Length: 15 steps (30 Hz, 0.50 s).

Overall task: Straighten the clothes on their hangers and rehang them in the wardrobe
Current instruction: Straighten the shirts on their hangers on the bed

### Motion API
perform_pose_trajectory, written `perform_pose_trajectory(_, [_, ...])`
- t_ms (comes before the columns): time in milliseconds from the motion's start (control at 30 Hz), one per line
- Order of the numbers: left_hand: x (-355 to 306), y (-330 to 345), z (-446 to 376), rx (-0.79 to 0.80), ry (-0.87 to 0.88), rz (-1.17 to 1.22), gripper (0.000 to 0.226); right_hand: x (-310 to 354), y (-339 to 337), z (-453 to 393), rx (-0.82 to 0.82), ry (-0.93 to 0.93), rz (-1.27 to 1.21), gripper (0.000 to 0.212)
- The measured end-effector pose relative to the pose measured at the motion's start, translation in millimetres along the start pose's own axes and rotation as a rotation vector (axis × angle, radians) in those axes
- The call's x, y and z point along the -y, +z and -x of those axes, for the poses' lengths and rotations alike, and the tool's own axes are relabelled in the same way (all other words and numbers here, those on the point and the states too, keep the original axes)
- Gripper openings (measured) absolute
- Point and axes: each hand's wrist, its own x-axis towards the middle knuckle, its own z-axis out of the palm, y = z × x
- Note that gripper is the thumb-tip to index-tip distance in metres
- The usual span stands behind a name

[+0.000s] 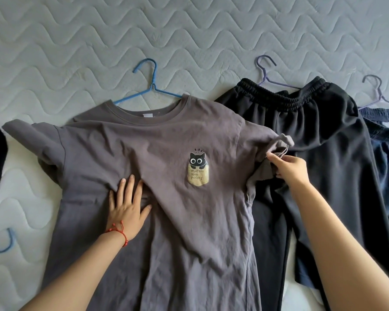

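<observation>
Both hands are laid on the grey shirt [166, 198], which is spread face up on the mattress [76, 41], with its blue hanger [152, 86] showing at the collar on the far side. On the left, the left hand [127, 205] is pressed flat on the chest with fingers straight and spread; probably the cloth is kept in place this way. On the right, the crumpled sleeve [276, 147] is pinched by the right hand [289, 168], fingers curled, apparently so that it can be pulled out straight. Just beside, on the right, black trousers [312, 142] on a purple hanger [265, 70] are lying, partly under that sleeve. No wardrobe is seen.
</observation>
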Motion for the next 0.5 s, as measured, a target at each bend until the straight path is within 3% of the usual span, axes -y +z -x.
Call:
perform_pose_trajectory(100, [0,0,0,-0.005,0.002,-0.001,0.082,-6,5,4,-0.034,0.024,0.059,0.019])
perform_pose_trajectory(300, [-1,0,-1,0.010,0.001,-0.013,0.079,-32,-31,23,-0.347,0.179,-0.117,0.009])
perform_pose_trajectory(433, [0,-2,-1,0.024,-0.001,0.001,0.079,-43,-52,50,-0.554,0.307,0.114,0.042])
perform_pose_trajectory(500, [0,-5,0,0.036,0.001,0.004,0.079,-33,-37,65,-0.601,0.160,0.202,0.042])
